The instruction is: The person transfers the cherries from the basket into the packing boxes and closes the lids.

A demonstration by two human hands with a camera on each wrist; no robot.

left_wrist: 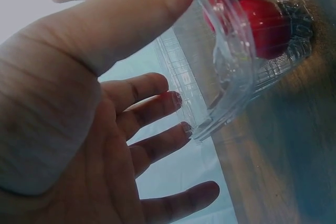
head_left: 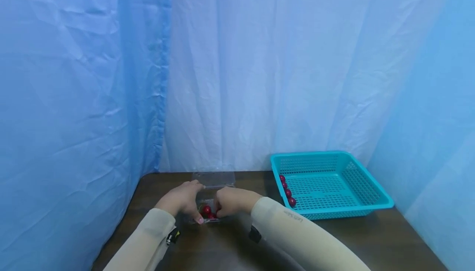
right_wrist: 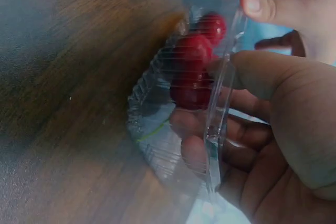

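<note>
A clear plastic clamshell box (head_left: 210, 220) holding several red cherries (head_left: 206, 209) sits on the table with its lid (head_left: 215, 179) folded back. My left hand (head_left: 184, 200) spans the box's left side. Its thumb is at the front rim, while the fingers stretch loosely towards the hinge side, fingertips at the plastic edge in the left wrist view. My right hand (head_left: 231, 201) reaches into the box with bent fingers. In the right wrist view, thumb and fingertips pinch the lowest cherry (right_wrist: 190, 95), seen through the clear wall. A thin green stem (right_wrist: 155, 130) lies below it.
To the right stands a turquoise plastic basket (head_left: 332, 215) with several cherries (head_left: 288, 192) lined up along its left inner wall. The dark wooden table (head_left: 219, 248) is enclosed by pale blue curtains (head_left: 259, 77) at the back and sides.
</note>
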